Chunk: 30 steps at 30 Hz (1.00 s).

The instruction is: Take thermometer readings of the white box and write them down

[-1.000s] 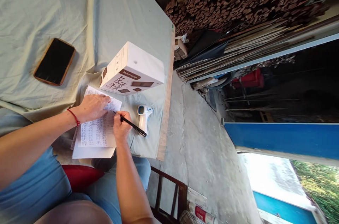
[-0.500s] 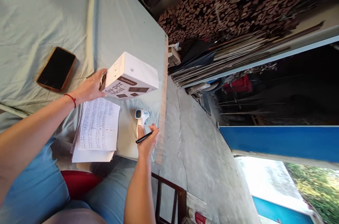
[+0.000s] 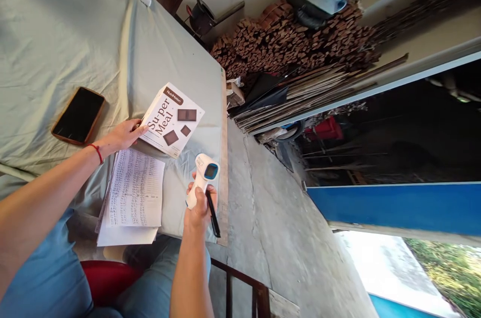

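Note:
My left hand (image 3: 126, 135) is closed on the left edge of a white "Su-per Meal" box (image 3: 176, 120). Its printed front faces up toward me, and I cannot tell whether its underside rests fully on the table. In my right hand (image 3: 198, 210) is a white handheld infrared thermometer (image 3: 203, 170), gripped by its handle with the small blue-rimmed screen toward me. A black pen (image 3: 213, 215) is tucked in the same hand, pointing down past the fingers. Below the box lies a stack of handwritten sheets (image 3: 137, 193), near my left wrist.
A dark-screened phone (image 3: 78, 115) in a brown case lies left on the cloth-covered table (image 3: 169, 52). The table's right edge borders a concrete floor (image 3: 255, 198). Stacked firewood (image 3: 285, 42) stands beyond it. A red seat (image 3: 108, 278) shows between my legs.
My right hand has picked the thermometer up off the table while keeping the pen, which now points down. The box has turned so its printed front faces up, still in my left hand.

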### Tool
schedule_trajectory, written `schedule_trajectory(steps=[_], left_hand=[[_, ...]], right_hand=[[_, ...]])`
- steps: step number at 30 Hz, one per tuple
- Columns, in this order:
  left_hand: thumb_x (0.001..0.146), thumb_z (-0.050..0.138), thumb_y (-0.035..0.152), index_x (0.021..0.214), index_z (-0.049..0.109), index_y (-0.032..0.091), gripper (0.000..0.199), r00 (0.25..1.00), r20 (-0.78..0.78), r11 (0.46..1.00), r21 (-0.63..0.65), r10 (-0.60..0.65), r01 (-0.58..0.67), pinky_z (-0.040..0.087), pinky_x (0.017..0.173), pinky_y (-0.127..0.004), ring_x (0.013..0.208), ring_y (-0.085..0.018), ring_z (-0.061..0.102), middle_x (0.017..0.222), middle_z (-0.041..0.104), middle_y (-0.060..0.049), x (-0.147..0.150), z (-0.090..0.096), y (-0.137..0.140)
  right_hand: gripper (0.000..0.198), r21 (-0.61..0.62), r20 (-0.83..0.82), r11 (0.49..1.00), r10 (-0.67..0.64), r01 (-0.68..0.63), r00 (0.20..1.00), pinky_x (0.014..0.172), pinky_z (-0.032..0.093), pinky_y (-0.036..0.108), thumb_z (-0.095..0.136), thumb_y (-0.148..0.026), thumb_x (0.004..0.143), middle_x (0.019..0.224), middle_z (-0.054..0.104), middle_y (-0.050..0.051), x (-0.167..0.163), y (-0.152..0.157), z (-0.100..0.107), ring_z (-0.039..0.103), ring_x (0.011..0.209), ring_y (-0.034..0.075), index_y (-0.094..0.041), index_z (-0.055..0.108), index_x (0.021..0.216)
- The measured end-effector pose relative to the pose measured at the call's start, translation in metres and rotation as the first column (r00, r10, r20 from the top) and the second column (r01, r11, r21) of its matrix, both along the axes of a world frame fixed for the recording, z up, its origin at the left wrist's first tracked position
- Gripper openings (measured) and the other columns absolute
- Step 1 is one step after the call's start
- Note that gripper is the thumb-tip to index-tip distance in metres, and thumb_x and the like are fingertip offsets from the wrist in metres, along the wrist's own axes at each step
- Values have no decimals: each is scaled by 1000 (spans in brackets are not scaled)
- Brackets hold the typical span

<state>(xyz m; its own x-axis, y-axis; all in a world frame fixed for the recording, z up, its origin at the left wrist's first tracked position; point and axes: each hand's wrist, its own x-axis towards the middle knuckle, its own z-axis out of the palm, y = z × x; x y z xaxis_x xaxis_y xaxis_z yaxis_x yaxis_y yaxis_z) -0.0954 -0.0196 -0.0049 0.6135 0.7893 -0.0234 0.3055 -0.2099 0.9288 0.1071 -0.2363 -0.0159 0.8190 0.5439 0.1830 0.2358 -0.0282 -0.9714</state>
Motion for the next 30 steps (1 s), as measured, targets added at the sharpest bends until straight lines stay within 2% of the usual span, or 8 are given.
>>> schedule_trajectory(steps=[2, 5, 8, 12, 16, 22, 25, 30], left_hand=[[100, 40, 54, 101, 62, 18, 42, 1000, -4, 1000, 11, 3, -3, 44, 59, -28, 68, -16, 61, 83, 66, -7, 0, 0, -1], [100, 43, 53, 108, 63, 16, 43, 1000, -14, 1000, -2, -10, 10, 46, 63, -28, 70, -16, 61, 85, 67, -7, 1, 0, -2], [99, 46, 52, 114, 63, 15, 44, 1000, 16, 999, 29, -27, 26, 47, 65, -27, 71, -15, 60, 92, 68, -7, 0, -2, -1], [98, 48, 50, 120, 62, 15, 43, 997, 62, 998, 37, -43, 41, 47, 67, -25, 76, -15, 60, 100, 69, -8, 0, -4, 0], [95, 53, 45, 132, 56, 14, 48, 992, 120, 999, -38, -33, 38, 50, 69, -27, 80, -16, 61, 111, 70, -12, 1, -4, -3], [93, 57, 40, 139, 51, 14, 53, 979, 198, 990, -122, -44, 69, 50, 69, -27, 79, -17, 61, 103, 71, -10, -1, 0, -7], [94, 56, 38, 140, 51, 17, 50, 974, 216, 987, -128, -63, 92, 48, 66, -26, 75, -15, 59, 100, 70, -8, -1, -1, -6], [95, 55, 36, 139, 51, 21, 47, 961, 262, 983, -136, -86, 125, 50, 68, -24, 82, -15, 63, 110, 72, -10, -1, 0, -7]], right_hand=[[45, 109, -131, 991, 93, -79, 987, 64, 47, 31, 72, -53, 74, 101, 76, 5, -26, 9, 11, 63, 70, 16, -26, 44, 95], [43, 140, -259, 981, 165, -133, 952, 64, 47, 30, 74, -49, 75, 102, 78, 5, -59, 26, 21, 62, 71, 15, -25, 44, 93], [44, 140, -326, 981, 172, -133, 929, 63, 47, 30, 75, -50, 73, 102, 78, 6, -74, 39, 24, 62, 72, 15, -25, 43, 90], [47, 148, -343, 983, 153, -108, 927, 66, 46, 28, 77, -49, 72, 100, 78, 5, -76, 44, 22, 63, 74, 14, -25, 42, 92], [50, 99, -314, 987, 151, -126, 937, 65, 47, 29, 76, -53, 70, 100, 77, 4, -78, 42, 20, 64, 74, 15, -25, 39, 88], [50, 115, -311, 990, 115, -83, 943, 68, 47, 30, 75, -53, 70, 97, 76, 3, -83, 43, 21, 63, 73, 14, -25, 37, 87], [50, 83, -287, 990, 130, -111, 949, 68, 48, 31, 75, -54, 71, 99, 75, 4, -84, 43, 21, 63, 75, 15, -25, 37, 87], [51, 78, -303, 990, 132, -113, 944, 68, 48, 31, 76, -54, 70, 97, 72, 3, -86, 42, 24, 62, 77, 16, -25, 38, 88]])
